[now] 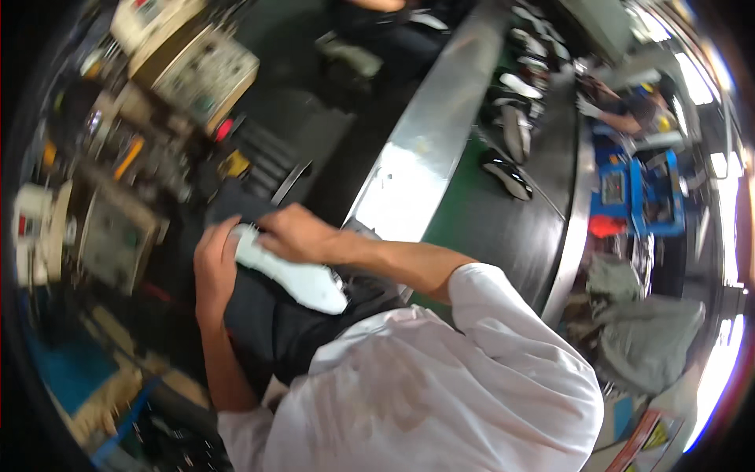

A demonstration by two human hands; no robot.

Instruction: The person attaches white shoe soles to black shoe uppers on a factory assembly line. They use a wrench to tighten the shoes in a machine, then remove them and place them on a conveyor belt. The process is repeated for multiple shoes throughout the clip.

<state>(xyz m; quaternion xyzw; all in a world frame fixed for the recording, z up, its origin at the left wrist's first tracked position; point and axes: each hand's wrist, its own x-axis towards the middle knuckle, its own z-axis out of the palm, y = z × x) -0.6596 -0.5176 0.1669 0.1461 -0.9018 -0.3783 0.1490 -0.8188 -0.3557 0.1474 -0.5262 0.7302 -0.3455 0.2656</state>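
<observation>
Sole [295, 275]: smooth, matt
Shirt [487, 370]: matt cloth, creased
Trousers [259, 315]: matt cloth
Rail [440, 110]: smooth, shiny metal
Belt [503, 244]: smooth, faint sheen
Black shoe [505, 175]: glossy, smooth
Cover [653, 346]: dull, creased cloth

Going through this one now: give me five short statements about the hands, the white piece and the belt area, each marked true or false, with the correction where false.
1. The left hand and the right hand are both at the white piece. True.
2. Both of these hands wear gloves. False: both are bare.
3. A black shoe lies on the belt. True.
4. The white piece lies on the belt, away from the hands. False: it is at the hands, over the person's lap.
5. A blue rack stands beyond the belt, on the right of the picture. True.
</observation>
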